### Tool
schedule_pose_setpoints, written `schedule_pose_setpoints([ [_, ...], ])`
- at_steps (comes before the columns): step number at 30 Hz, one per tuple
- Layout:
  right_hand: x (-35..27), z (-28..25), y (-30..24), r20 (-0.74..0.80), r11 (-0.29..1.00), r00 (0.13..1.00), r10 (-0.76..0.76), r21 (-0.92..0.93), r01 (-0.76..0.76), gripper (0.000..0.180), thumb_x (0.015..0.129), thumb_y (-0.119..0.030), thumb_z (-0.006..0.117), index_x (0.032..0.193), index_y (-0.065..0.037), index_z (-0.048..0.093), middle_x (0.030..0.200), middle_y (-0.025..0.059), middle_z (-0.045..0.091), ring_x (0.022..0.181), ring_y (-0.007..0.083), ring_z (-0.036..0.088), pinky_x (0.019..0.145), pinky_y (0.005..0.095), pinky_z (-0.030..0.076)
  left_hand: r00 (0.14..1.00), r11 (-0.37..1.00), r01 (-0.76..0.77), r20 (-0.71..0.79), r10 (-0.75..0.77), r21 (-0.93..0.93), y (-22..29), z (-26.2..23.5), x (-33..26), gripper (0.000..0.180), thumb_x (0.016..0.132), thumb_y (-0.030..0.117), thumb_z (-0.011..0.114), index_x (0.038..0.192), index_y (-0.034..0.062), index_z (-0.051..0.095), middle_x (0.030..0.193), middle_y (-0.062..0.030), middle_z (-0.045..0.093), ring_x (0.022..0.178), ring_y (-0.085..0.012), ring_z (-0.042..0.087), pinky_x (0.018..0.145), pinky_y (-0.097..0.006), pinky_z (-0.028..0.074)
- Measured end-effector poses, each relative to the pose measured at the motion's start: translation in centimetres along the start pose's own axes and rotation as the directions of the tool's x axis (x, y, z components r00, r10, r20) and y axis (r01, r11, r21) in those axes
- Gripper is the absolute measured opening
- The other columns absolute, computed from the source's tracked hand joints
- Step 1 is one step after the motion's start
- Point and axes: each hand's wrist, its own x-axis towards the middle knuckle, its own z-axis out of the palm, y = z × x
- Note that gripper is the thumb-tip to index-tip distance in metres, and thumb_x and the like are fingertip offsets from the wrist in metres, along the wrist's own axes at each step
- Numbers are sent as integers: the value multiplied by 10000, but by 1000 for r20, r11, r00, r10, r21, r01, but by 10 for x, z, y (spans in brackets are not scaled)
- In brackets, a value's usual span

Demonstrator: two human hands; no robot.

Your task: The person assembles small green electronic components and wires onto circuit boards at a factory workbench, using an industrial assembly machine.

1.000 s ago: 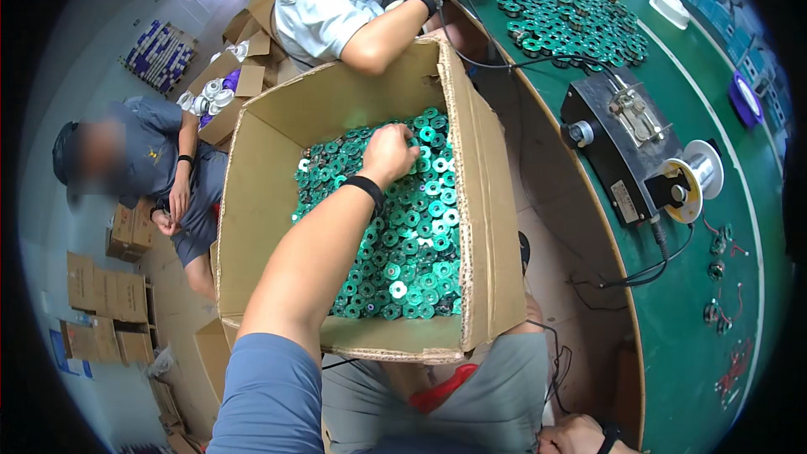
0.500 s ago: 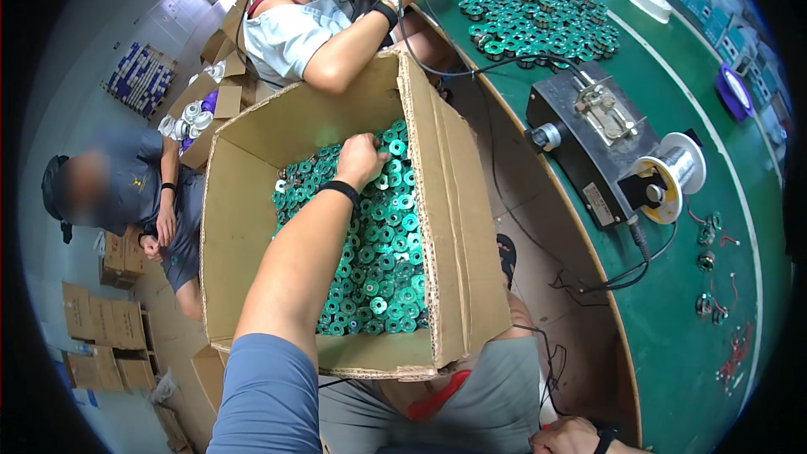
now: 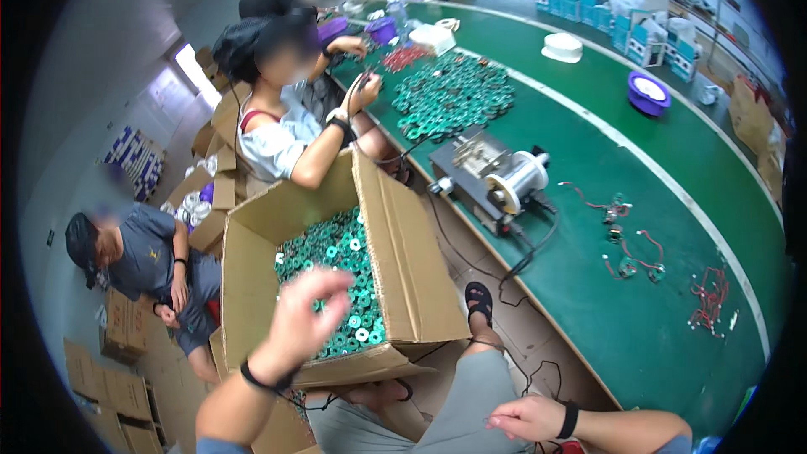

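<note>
An open cardboard box (image 3: 408, 244) sits on my lap, filled with small green rings with white centres (image 3: 336, 261). My left hand (image 3: 307, 311) hovers just above the rings at the box's near side. It is blurred by motion, with a black band on the wrist, and I cannot make out whether anything is in it. My right hand (image 3: 525, 416) lies flat on my right thigh with nothing in it and the fingers stretched out, also with a black wrist band.
A long green table (image 3: 672, 202) runs along my right with a winding machine and spool (image 3: 492, 176), a heap of green rings (image 3: 450, 97), red-wired parts (image 3: 626, 244) and a purple bowl (image 3: 647, 92). A seated co-worker (image 3: 277, 139) works beyond the box. Another person (image 3: 143, 261) crouches left among cartons.
My left hand has lifted out of the rings and drawn back toward me. My view has swung up and right, showing more of the table. My right hand now shows on my thigh.
</note>
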Motion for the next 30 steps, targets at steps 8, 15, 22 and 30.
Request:
schedule_pose_setpoints([
  [8, 7, 17, 15, 174, 940, 982, -69, 341, 6, 322, 1068, -281, 476, 1129, -54, 695, 779, -12, 650, 705, 64, 595, 689, 247, 502, 882, 956, -18, 446, 152, -291, 129, 85, -106, 465, 855, 249, 768, 1252, 47, 633, 1137, -144, 654, 994, -325, 655, 865, -376, 544],
  [15, 6, 16, 19, 40, 926, 979, -201, 335, 176, 325, 1033, -312, 499, 1000, -68, 711, 625, 22, 635, 554, 111, 597, 555, 305, 480, 893, 975, -44, 428, 137, -220, 144, 115, -96, 156, 818, 125, 770, 958, 61, 740, 853, -99, 704, 780, -285, 684, 706, -362, 560],
  [22, 15, 12, 13, 68, 922, 975, -211, 345, 176, 380, 1020, -345, 491, 971, -29, 697, 663, 40, 660, 601, 128, 621, 602, 307, 488, 870, 974, 102, 493, 10, -201, 170, 109, -82, 65, 879, 78, 687, 837, 29, 690, 814, -115, 671, 714, -246, 656, 652, -322, 518],
  [30, 43, 22, 39, -491, 645, 823, 286, 733, 213, 518, 1033, -479, 387, 1066, -20, 624, 780, 78, 684, 694, 182, 636, 708, 333, 496, 940, 939, 249, 293, -175, -238, 116, 80, -58, 47, 829, -39, 661, 803, -17, 629, 816, -75, 638, 728, -145, 602, 701, -258, 482],
])
